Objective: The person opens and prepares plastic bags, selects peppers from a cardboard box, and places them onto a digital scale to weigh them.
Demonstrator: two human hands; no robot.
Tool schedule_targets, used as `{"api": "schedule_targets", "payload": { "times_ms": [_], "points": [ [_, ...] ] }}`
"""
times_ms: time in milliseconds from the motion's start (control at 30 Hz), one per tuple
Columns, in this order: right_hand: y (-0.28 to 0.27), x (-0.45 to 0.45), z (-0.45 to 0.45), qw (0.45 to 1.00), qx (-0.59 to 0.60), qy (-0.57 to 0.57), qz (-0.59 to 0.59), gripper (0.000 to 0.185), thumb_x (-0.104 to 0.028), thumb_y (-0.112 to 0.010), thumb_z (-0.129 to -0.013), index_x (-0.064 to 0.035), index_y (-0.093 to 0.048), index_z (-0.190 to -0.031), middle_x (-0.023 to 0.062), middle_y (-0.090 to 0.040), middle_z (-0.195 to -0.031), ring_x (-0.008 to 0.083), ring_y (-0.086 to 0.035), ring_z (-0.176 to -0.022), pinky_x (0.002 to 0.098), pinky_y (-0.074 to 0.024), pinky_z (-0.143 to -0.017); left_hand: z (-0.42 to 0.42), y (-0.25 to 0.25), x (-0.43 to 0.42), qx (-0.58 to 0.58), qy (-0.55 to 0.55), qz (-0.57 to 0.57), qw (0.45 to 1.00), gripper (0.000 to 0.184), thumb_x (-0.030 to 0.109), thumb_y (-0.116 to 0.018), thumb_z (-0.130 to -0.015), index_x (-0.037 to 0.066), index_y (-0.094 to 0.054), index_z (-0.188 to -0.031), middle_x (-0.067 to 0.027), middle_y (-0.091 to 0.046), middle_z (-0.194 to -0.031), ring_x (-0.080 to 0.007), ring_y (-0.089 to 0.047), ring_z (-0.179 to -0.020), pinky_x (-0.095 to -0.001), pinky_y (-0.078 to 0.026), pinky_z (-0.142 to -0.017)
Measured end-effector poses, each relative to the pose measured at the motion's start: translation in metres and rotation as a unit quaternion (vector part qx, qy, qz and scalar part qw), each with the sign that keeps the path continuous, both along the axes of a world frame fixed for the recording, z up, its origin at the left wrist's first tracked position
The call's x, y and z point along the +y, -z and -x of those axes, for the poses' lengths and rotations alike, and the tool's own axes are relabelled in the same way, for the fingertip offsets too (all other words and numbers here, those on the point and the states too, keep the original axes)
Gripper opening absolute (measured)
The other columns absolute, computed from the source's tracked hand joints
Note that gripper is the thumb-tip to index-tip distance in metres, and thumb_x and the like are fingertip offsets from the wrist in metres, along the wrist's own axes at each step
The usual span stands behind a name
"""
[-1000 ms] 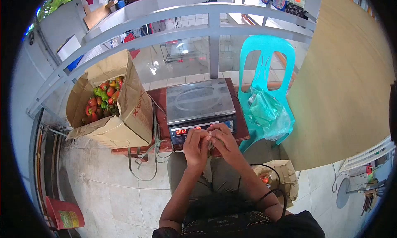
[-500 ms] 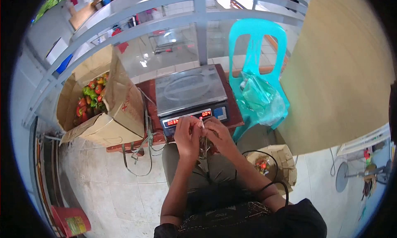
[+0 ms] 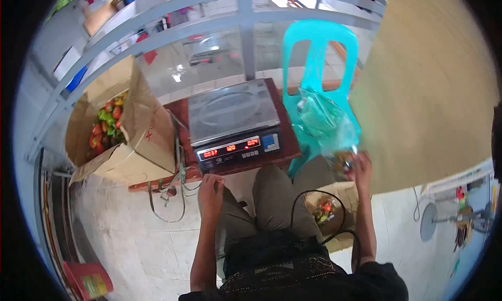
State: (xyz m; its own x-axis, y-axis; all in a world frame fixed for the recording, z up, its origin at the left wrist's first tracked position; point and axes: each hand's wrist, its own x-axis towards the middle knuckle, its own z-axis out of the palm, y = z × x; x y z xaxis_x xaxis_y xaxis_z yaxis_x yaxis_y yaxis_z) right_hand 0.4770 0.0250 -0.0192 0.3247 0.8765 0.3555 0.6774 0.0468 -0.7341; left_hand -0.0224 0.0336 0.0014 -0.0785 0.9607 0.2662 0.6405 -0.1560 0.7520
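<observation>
Pale tiles cover the floor, and behind a grey railing lies another part of the room. On a red table stands a scale with red numbers lit. To the right of it is a turquoise chair, with a green plastic bag on its seat.

The right hand grasps a small clear bag near the front of the seat; its contents are blurred. The left hand is in front of the scale, apart from it, with fingertips close together; I cannot tell if they pinch something. Left of the scale, a tall cardboard box holds red and green peppers. Beside the person's right leg, a smaller box contains more peppers.
</observation>
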Motion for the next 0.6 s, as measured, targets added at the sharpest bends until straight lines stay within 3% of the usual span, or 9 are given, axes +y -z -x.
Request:
{"api": "schedule_targets", "payload": {
  "times_ms": [33, 100, 167, 200, 233, 400, 500, 600],
  "points": [
    [0.034, -0.014, -0.024, 0.998, -0.035, 0.025, 0.043, 0.017, -0.013, -0.059, -0.094, 0.0021, -0.061, -0.086, 0.0093, -0.054, -0.083, 0.0194, -0.054, -0.078, 0.0319, -0.0435, -0.071, 0.01, 0.02, -0.007, 0.011, -0.016, 0.003, 1.0, 0.007, 0.006, -0.065, -0.084, 0.004, -0.06, -0.089, -0.0111, -0.058, -0.088, -0.0269, -0.06, -0.082, -0.0371, -0.047, -0.072],
    [0.089, -0.052, -0.042, 0.984, 0.162, 0.066, -0.02, 0.02, -0.017, -0.055, -0.094, 0.0001, -0.061, -0.086, 0.0136, -0.054, -0.08, 0.0251, -0.053, -0.074, 0.0392, -0.0444, -0.069, 0.031, 0.055, -0.019, 0.037, -0.051, 0.011, 0.998, 0.006, 0.007, -0.064, -0.084, 0.005, -0.06, -0.088, -0.0111, -0.058, -0.088, -0.0281, -0.06, -0.086, -0.0386, -0.046, -0.076],
    [0.129, -0.079, -0.054, 0.992, 0.031, 0.105, 0.067, 0.019, -0.02, -0.054, -0.092, -0.0028, -0.061, -0.087, 0.0158, -0.055, -0.082, 0.0303, -0.054, -0.078, 0.0441, -0.0456, -0.074, 0.035, 0.058, -0.028, 0.062, -0.063, -0.028, 0.996, 0.012, 0.002, -0.065, -0.08, 0.006, -0.061, -0.09, -0.0105, -0.062, -0.094, -0.0301, -0.058, -0.09, -0.0403, -0.044, -0.081],
    [0.123, -0.097, -0.042, 0.964, -0.122, 0.15, 0.185, 0.02, -0.023, -0.053, -0.092, -0.0044, -0.061, -0.088, 0.0161, -0.057, -0.083, 0.0325, -0.055, -0.08, 0.0454, -0.0455, -0.077, 0.032, 0.055, -0.029, 0.064, -0.07, -0.046, 0.994, 0.012, 0.003, -0.066, -0.08, 0.006, -0.061, -0.09, -0.0105, -0.062, -0.094, -0.0303, -0.058, -0.091, -0.0407, -0.044, -0.083],
    [0.152, -0.11, -0.046, 0.951, -0.154, 0.167, 0.208, 0.022, -0.024, -0.054, -0.091, -0.0041, -0.063, -0.088, 0.0168, -0.058, -0.085, 0.0332, -0.056, -0.081, 0.0457, -0.0461, -0.076, 0.029, 0.052, -0.029, 0.064, -0.074, -0.064, 0.993, 0.012, 0.003, -0.066, -0.08, 0.006, -0.061, -0.091, -0.0104, -0.062, -0.094, -0.0306, -0.058, -0.091, -0.0411, -0.043, -0.084],
    [0.41, -0.163, -0.115, 0.915, -0.302, 0.182, 0.194, 0.031, -0.031, -0.056, -0.088, -0.0022, -0.068, -0.089, 0.0208, -0.066, -0.091, 0.0364, -0.064, -0.086, 0.0469, -0.0489, -0.074, 0.026, 0.053, -0.029, 0.101, -0.063, -0.014, 0.993, 0.013, 0.006, -0.066, -0.08, 0.007, -0.062, -0.092, -0.0104, -0.063, -0.103, -0.0312, -0.055, -0.102, -0.042, -0.041, -0.089],
    [0.419, -0.193, -0.112, 0.928, 0.027, 0.27, 0.255, 0.039, -0.039, -0.056, -0.09, -0.0015, -0.07, -0.089, 0.0213, -0.069, -0.091, 0.0382, -0.067, -0.086, 0.049, -0.0516, -0.075, 0.029, 0.057, -0.03, 0.115, -0.053, -0.039, 0.991, 0.012, 0.008, -0.066, -0.079, 0.007, -0.063, -0.091, -0.0105, -0.063, -0.104, -0.0318, -0.055, -0.102, -0.0432, -0.04, -0.09],
    [0.317, -0.191, -0.064, 0.934, -0.103, 0.22, 0.263, 0.032, -0.032, -0.064, -0.083, -0.0003, -0.068, -0.088, 0.0204, -0.069, -0.084, 0.0385, -0.067, -0.079, 0.0481, -0.0517, -0.07, 0.029, 0.06, -0.03, 0.132, -0.05, -0.02, 0.99, 0.013, 0.01, -0.066, -0.08, 0.008, -0.065, -0.092, -0.0114, -0.063, -0.113, -0.0325, -0.053, -0.111, -0.044, -0.038, -0.097]
  ]
}}
